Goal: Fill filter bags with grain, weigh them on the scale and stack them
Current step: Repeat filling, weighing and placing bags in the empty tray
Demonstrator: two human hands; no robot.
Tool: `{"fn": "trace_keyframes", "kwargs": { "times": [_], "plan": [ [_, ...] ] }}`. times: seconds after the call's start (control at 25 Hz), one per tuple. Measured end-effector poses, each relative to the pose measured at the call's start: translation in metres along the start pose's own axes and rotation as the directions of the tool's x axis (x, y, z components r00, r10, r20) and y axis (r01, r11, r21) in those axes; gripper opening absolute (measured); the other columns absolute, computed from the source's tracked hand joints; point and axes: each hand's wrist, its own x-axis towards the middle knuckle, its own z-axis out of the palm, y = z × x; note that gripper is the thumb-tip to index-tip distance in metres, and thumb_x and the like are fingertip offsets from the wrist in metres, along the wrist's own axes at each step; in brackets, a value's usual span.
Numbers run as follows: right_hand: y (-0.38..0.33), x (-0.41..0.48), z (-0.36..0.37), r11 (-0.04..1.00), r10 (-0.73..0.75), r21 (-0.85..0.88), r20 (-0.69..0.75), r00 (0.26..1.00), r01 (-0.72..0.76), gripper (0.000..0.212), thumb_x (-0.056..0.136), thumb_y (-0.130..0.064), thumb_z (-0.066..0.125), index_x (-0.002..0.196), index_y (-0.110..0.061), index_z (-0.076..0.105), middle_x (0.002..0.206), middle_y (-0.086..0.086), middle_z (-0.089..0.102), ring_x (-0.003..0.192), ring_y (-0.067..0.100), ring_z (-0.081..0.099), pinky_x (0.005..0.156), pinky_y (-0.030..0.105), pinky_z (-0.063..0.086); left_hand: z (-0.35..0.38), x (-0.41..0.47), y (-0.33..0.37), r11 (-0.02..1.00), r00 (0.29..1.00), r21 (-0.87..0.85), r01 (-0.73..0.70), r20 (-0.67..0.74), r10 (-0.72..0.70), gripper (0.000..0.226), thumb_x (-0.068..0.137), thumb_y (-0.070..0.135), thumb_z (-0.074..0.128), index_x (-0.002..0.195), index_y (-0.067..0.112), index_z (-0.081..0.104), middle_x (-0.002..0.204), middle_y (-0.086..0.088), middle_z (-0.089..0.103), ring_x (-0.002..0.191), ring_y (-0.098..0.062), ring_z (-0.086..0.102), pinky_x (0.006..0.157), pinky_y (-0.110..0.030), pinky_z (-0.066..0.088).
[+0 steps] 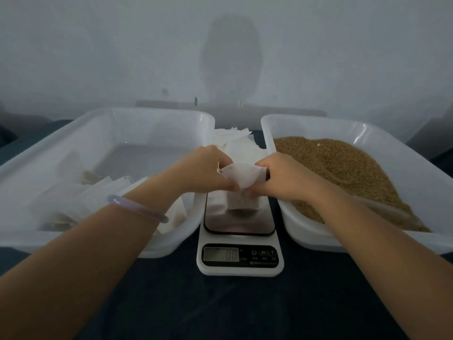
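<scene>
A white filter bag [241,176] is held above the scale [239,241], its mouth spread. My left hand [204,169] pinches its left edge and my right hand [282,176] pinches its right edge. The scale's shiny platform reflects the bag, and its display [221,254] is lit, the reading blurred. Brown grain [343,173] fills the white tray [304,231] on the right. The white tray [157,244] on the left holds several filled bags [81,204] lying stacked. A pile of flat empty bags [241,143] lies behind the scale, between the trays.
A pale scoop handle [384,209] lies in the grain near my right forearm. A lilac bangle [137,207] sits on my left wrist. The table is dark blue [232,307], and a grey wall stands close behind the trays.
</scene>
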Motion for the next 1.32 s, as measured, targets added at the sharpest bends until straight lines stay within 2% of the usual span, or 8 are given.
{"fn": "trace_keyframes", "kwargs": {
  "times": [0.24, 0.64, 0.68, 0.76, 0.84, 0.96, 1.16, 1.32],
  "plan": [
    [-0.006, 0.0, -0.002, 0.998, 0.009, -0.062, 0.007, 1.0, -0.009, 0.04, 0.067, -0.033, 0.079, 0.047, -0.022, 0.046, 0.044, -0.01, 0.041, 0.044, 0.006, 0.035, 0.045, 0.021, 0.024, -0.001, -0.001, 0.001, 1.0, 1.0, 0.014, 0.003, 0.013, -0.003, 0.034, 0.068, 0.02, 0.079, 0.052, 0.036, 0.054, 0.046, 0.023, 0.051, 0.053, 0.006, 0.049, 0.05, -0.01, 0.032],
    [0.004, 0.001, 0.006, 1.0, -0.028, 0.008, -0.055, 0.998, 0.029, 0.041, 0.076, -0.027, 0.07, 0.045, -0.021, 0.045, 0.04, -0.011, 0.043, 0.042, 0.001, 0.04, 0.043, 0.014, 0.026, 0.0, -0.002, -0.003, 0.999, 0.999, 0.046, -0.01, 0.046, 0.008, 0.022, 0.071, 0.014, 0.075, 0.063, 0.022, 0.056, 0.06, 0.009, 0.05, 0.062, -0.012, 0.045, 0.058, -0.026, 0.034],
    [0.004, 0.001, 0.006, 0.999, -0.036, 0.02, -0.057, 0.998, 0.037, 0.031, 0.076, -0.029, 0.071, 0.052, -0.023, 0.052, 0.049, -0.012, 0.049, 0.049, 0.001, 0.045, 0.048, 0.017, 0.03, 0.001, -0.002, -0.003, 0.999, 0.999, 0.039, -0.019, 0.043, 0.018, 0.017, 0.071, 0.018, 0.076, 0.075, 0.022, 0.06, 0.068, 0.01, 0.053, 0.067, -0.01, 0.047, 0.06, -0.024, 0.035],
    [0.003, 0.0, 0.006, 0.997, -0.041, 0.062, -0.048, 0.998, 0.044, 0.017, 0.072, -0.037, 0.075, 0.081, -0.026, 0.066, 0.076, -0.009, 0.062, 0.072, 0.007, 0.056, 0.058, 0.025, 0.041, 0.002, -0.002, -0.003, 0.999, 0.999, 0.033, -0.006, 0.035, 0.005, 0.041, 0.069, 0.027, 0.08, 0.104, 0.023, 0.059, 0.089, 0.011, 0.056, 0.078, -0.007, 0.05, 0.065, -0.019, 0.037],
    [0.004, -0.001, 0.006, 0.995, -0.041, 0.084, -0.039, 0.998, 0.044, 0.045, 0.066, -0.045, 0.078, 0.105, -0.028, 0.064, 0.096, -0.009, 0.063, 0.088, 0.009, 0.058, 0.071, 0.029, 0.048, 0.002, -0.002, -0.004, 1.0, 1.0, 0.006, 0.005, 0.017, -0.005, 0.057, 0.067, 0.032, 0.082, 0.117, 0.023, 0.055, 0.096, 0.013, 0.054, 0.082, -0.004, 0.05, 0.066, -0.014, 0.037],
    [0.003, -0.004, 0.004, 0.99, -0.053, 0.127, -0.074, 0.996, 0.063, 0.058, 0.061, -0.049, 0.079, 0.112, -0.029, 0.061, 0.103, -0.011, 0.061, 0.094, 0.006, 0.057, 0.077, 0.026, 0.048, 0.002, -0.003, -0.004, 1.0, 1.0, -0.01, -0.012, 0.015, 0.012, 0.057, 0.068, 0.033, 0.081, 0.117, 0.024, 0.054, 0.095, 0.018, 0.053, 0.084, 0.002, 0.051, 0.067, -0.012, 0.038],
    [0.005, -0.006, 0.002, 0.977, -0.045, 0.202, -0.142, 0.989, 0.073, 0.045, 0.065, -0.038, 0.08, 0.105, -0.028, 0.063, 0.102, -0.016, 0.065, 0.096, -0.003, 0.059, 0.082, 0.019, 0.046, 0.003, -0.003, -0.005, 1.0, 1.0, -0.002, -0.008, 0.014, 0.008, 0.05, 0.068, 0.029, 0.08, 0.112, 0.025, 0.056, 0.105, 0.006, 0.06, 0.094, -0.012, 0.055, 0.081, -0.029, 0.044],
    [0.006, -0.006, 0.002, 0.972, -0.052, 0.216, -0.169, 0.984, 0.089, 0.032, 0.068, -0.03, 0.082, 0.096, -0.025, 0.068, 0.093, -0.014, 0.069, 0.087, -0.005, 0.063, 0.08, 0.016, 0.048, 0.002, -0.004, -0.006, 1.0, 1.0, -0.02, -0.024, 0.0, 0.024, 0.042, 0.068, 0.028, 0.079, 0.101, 0.031, 0.054, 0.091, 0.014, 0.057, 0.08, -0.004, 0.054, 0.069, -0.025, 0.042]
  ]
}}
